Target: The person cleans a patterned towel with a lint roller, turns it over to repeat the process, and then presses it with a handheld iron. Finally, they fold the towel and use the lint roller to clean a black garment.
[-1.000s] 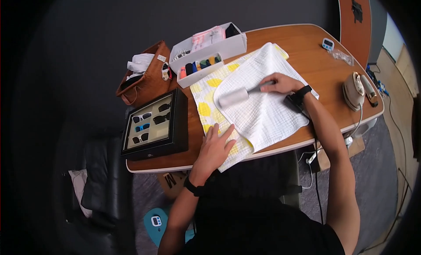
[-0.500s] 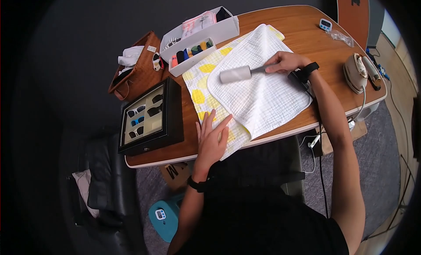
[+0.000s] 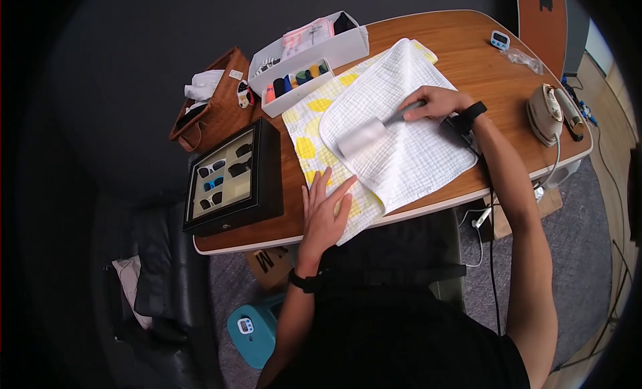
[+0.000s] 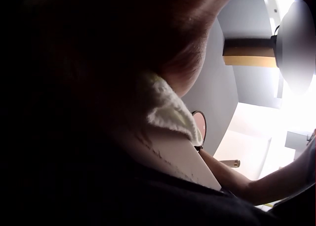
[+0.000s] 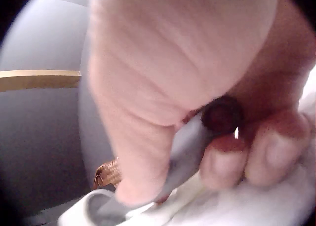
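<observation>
My right hand [image 3: 438, 103] grips the grey handle of a lint roller [image 3: 362, 139]. In the right wrist view the thumb and fingers [image 5: 140, 171] wrap around that handle. The roller's white cylinder lies over a white crinkled cloth [image 3: 418, 168], close to its left edge, and looks blurred. The cloth is folded over, and a yellow-patterned part [image 3: 305, 148] shows along the left side. My left hand [image 3: 324, 218] rests with spread fingers on this patterned part near the table's front edge. The left wrist view is mostly dark, with a bit of cloth [image 4: 170, 110] below the hand.
Left of the cloth sits a black case of sunglasses [image 3: 267, 182]. Behind it are a brown woven basket [image 3: 217, 111] and white boxes [image 3: 351, 48] of folded textiles. An iron [image 3: 545, 115] with a cord stands at the right, a small timer [image 3: 499, 40] farther back.
The right hand swept the lint roller away over the cloth, then back toward the front left, its head now slanting down. The left hand stays at the same spot on the cloth; the head view shifted slightly.
</observation>
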